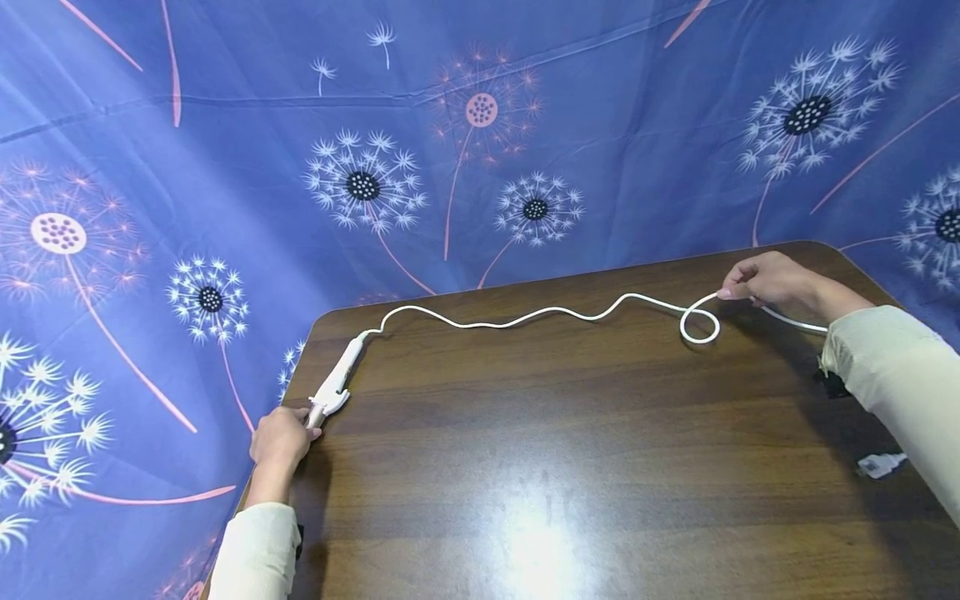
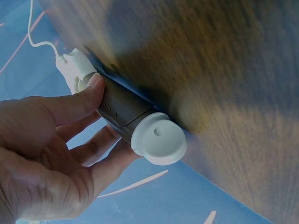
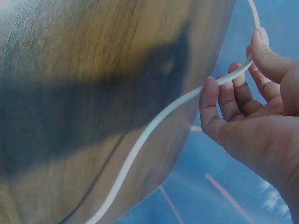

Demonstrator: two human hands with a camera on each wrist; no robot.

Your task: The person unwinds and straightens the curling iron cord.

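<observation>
A white curling iron (image 1: 339, 371) lies at the left side of the table, its handle toward the back. My left hand (image 1: 282, 435) grips its barrel; in the left wrist view the thumb and fingers wrap the dark barrel (image 2: 125, 100) just short of the white round tip (image 2: 161, 140). From the handle a white cord (image 1: 517, 321) runs in waves along the table's back, with one small loop near the right. My right hand (image 1: 772, 282) pinches the cord just past that loop. In the right wrist view the cord (image 3: 140, 140) passes between thumb and fingertips, and its slack hangs over the table.
The brown wooden table (image 1: 555, 433) has rounded back corners. A blue cloth (image 1: 637, 125) with dandelion prints hangs behind it and on the left. At the right, the cord's plug (image 1: 881, 464) lies beside the right sleeve (image 1: 892, 383).
</observation>
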